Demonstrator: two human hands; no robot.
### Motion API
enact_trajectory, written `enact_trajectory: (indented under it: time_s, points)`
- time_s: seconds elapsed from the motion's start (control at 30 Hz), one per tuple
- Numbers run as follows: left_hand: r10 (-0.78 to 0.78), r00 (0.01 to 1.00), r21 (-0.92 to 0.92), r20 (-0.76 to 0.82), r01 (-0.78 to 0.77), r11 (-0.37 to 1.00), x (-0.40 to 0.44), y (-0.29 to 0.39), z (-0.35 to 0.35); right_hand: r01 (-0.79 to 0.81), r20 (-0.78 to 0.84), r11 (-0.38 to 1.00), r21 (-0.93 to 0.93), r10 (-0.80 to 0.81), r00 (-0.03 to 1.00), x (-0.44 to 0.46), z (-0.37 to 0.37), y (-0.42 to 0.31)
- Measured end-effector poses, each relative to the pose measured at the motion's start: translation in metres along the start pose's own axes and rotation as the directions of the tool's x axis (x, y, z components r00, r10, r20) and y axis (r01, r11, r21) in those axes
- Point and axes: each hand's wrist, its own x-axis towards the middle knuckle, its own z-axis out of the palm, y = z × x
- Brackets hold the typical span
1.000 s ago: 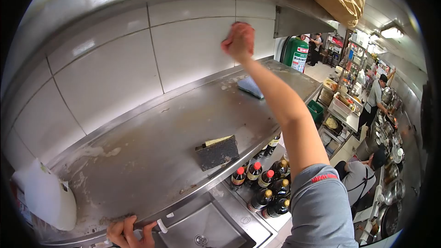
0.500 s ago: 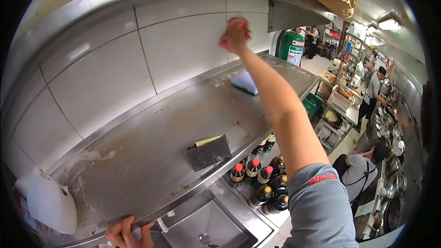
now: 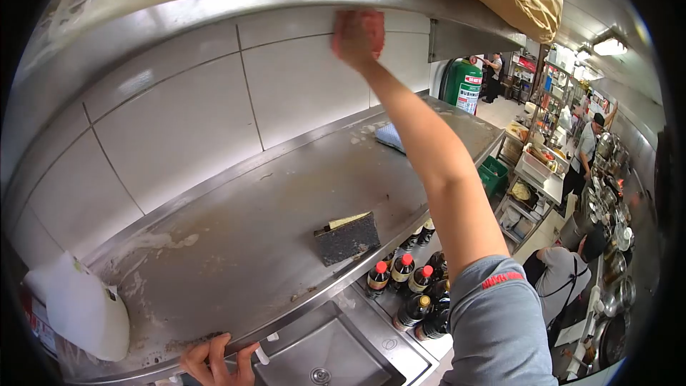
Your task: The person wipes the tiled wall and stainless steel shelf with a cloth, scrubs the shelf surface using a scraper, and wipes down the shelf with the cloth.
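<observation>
Up at the top of the white tiled wall (image 3: 307, 93), my right hand (image 3: 354, 48) presses a red cloth (image 3: 373, 26) against the tiles, its fingers slightly blurred. The cloth is just under an overhead metal ledge (image 3: 264, 1). My left hand (image 3: 214, 364) hooks its fingers over the front edge of a stainless steel shelf (image 3: 236, 264). On that shelf lie a dark scouring pad (image 3: 349, 241) with a yellowish layer beneath, and a folded blue-and-white cloth (image 3: 389, 137), partly behind my right forearm. Foamy, wet streaks mark the metal.
A white plastic jug (image 3: 89, 314) stands at the shelf's left end. Below are a steel sink (image 3: 321, 343) and several dark sauce bottles (image 3: 402, 271). A green cylinder (image 3: 468, 86) stands beyond the shelf. Co-workers (image 3: 564, 279) are at the right by the pans.
My right hand has slid the red cloth upward along the tiles, toward the overhead ledge. The view has tilted up a little; my left hand keeps to the shelf edge.
</observation>
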Motion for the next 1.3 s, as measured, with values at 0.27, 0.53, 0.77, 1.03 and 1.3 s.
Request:
enact_trajectory:
  time_s: [0.27, 0.53, 0.77, 1.03, 1.3]
  points:
    - [-0.023, 0.999, 0.011, 0.026, 0.023, 1.0, -0.008, 0.001, 0.004, -0.422, 0.518, 0.677, 0.603, 0.07, 0.853, 0.019, -0.049, 0.027]
    - [-0.054, 0.998, -0.148, -0.028, 0.049, 0.988, 0.001, 0.004, 0.003, 0.22, -0.022, 0.739, 0.637, -0.268, 0.963, 0.023, -0.203, -0.23]
    - [-0.065, 0.998, -0.185, -0.022, 0.059, 0.981, -0.004, -0.002, -0.001, 0.327, -0.251, 0.16, 0.931, -0.367, 0.896, 0.077, -0.406, -0.368]
    - [-0.032, 0.999, -0.185, -0.026, 0.027, 0.982, -0.008, -0.009, -0.002, -0.428, -0.741, 0.62, -0.658, -0.431, 0.515, 0.109, -0.471, -0.439]
    - [-0.073, 0.997, -0.201, -0.037, 0.064, 0.978, -0.004, -0.006, -0.006, 0.932, -0.559, 0.357, -0.059, -0.786, 0.266, -0.009, -0.306, -0.292]
